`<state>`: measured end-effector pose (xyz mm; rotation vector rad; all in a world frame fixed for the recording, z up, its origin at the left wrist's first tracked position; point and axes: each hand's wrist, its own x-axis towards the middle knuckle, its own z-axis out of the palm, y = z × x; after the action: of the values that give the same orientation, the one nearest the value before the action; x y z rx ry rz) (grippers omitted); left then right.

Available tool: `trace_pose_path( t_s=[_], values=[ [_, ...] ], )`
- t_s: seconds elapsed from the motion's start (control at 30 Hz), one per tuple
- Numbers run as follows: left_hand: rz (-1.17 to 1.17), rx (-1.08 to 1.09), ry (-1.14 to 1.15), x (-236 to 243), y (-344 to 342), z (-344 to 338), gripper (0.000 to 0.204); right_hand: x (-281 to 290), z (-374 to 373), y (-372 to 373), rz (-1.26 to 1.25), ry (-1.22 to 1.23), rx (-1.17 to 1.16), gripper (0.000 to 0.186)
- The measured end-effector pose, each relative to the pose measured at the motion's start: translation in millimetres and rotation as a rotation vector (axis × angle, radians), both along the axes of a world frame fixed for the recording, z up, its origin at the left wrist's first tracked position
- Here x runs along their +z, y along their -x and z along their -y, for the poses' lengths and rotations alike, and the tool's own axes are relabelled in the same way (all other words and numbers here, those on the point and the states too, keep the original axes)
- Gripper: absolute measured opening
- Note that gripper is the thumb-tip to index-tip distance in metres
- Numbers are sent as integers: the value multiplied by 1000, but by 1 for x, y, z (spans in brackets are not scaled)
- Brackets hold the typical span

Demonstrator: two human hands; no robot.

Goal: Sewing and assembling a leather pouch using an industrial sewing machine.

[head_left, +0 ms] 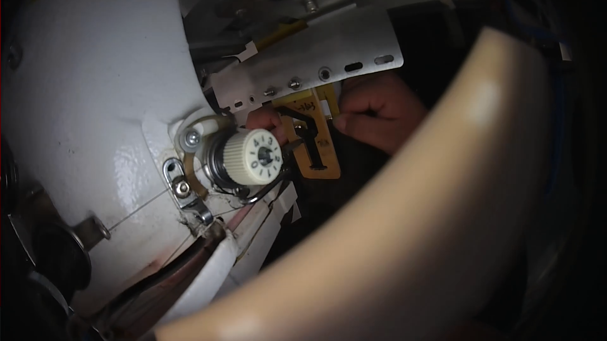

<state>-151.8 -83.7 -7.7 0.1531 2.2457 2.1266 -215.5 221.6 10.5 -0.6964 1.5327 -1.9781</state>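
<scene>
Left hand, mostly hidden behind the cream dial, and right hand, fingers curled, flank the orange plate under the metal bracket, perhaps steadying it; whether either grips, I cannot tell.

Left hand, ten o'clock: partly hidden behind ribbed dial. Right hand, two o'clock: wrist hidden by curved beige panel, four o'clock, blurred, cropped below.

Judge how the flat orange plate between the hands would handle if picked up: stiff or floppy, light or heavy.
The orange plate is probably stiff: its right edge runs straight, without visible sag. It is likely light, being flat and sheet-like. Its flatness also makes rolling unlikely.
</scene>
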Motion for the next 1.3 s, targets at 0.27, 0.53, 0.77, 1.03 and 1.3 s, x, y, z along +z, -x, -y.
trace_pose_path(
  t_s=[0.27, 0.53, 0.77, 1.03, 1.3],
  values=[
    [-6, 83, 25, 0, -1, 0, 31, -3, 1, 4, -43, 48, -8, 26],
    [3, 166, 61, 6, -10, -2, 32, -12, 6, -5, -86, 103, -104, 26],
    [-3, 232, 89, 13, -31, -14, 32, 21, -1, -12, -227, -91, -252, 25],
    [156, 214, 30, 29, -56, -48, 33, 17, -27, -31, -307, -452, -146, 49],
    [543, -18, 70, 66, -76, -61, 32, 13, -23, -44, -187, -369, 118, 39]
  ],
)
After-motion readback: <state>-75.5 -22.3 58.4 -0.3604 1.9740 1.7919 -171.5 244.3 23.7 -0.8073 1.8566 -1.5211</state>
